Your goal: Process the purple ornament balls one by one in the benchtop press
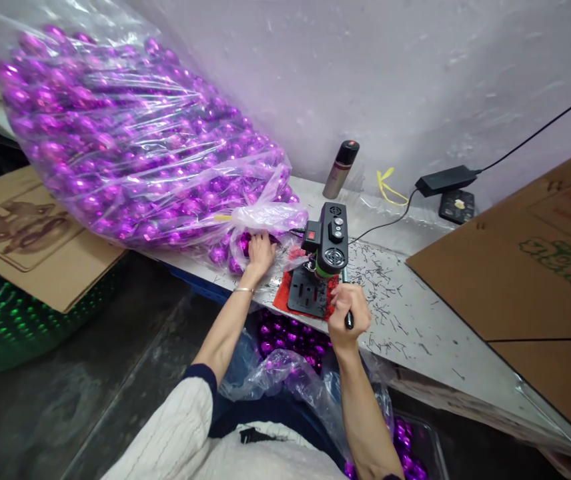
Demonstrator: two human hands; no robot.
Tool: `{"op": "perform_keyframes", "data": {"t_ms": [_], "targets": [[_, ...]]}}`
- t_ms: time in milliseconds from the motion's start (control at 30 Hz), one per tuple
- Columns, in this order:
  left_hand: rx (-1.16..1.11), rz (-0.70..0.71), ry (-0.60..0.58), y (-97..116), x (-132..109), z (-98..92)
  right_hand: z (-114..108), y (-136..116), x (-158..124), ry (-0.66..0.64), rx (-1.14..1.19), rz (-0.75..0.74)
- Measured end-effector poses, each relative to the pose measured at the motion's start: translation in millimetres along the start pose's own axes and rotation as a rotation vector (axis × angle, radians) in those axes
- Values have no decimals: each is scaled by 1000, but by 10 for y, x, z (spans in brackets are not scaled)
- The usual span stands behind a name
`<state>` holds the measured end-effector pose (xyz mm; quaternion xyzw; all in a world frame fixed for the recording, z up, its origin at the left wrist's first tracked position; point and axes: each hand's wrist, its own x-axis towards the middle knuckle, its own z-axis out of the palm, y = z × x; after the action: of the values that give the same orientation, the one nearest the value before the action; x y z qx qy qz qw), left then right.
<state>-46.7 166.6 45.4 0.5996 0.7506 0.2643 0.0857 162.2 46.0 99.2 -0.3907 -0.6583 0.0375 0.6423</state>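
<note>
My left hand [261, 253] reaches into the gathered mouth of a clear plastic bag [270, 217], its fingers stretched out against shiny purple balls [218, 254]. Plastic and balls partly cover the fingertips. My right hand [349, 308] is wrapped round the black-gripped lever [349, 321] of a small black bench press machine [333, 233]. This machine has round vents, knobs and a red switch. Its slotted black base plate [306, 293] rests on a red cloth [281, 296]. No ball can be made out under the press head.
Small dark bits [383, 300] litter the white table [415, 340]. Behind the press stand a spray can [341, 169] and a power adapter [446, 180] with its cable. A large cardboard box [530, 267] borders the right. More purple balls [290, 337] lie in plastic at my lap.
</note>
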Motion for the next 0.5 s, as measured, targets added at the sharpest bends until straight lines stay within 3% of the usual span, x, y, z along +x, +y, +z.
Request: {"op": "perform_keyframes", "data": {"t_ms": [100,267,400,500], "targets": [[-182,-122,-118,108,300,-20,11,0,-1,0,2,-26],[-537,-291,-151,226,366,44,15,-6,-11,5,-5,-27],[-704,-322,-214,201,235,-29,5,2,-23,-16,-10,-30],[-1006,-392,-304,99,-56,-159,7,9,-22,-23,-9,-29]]}}
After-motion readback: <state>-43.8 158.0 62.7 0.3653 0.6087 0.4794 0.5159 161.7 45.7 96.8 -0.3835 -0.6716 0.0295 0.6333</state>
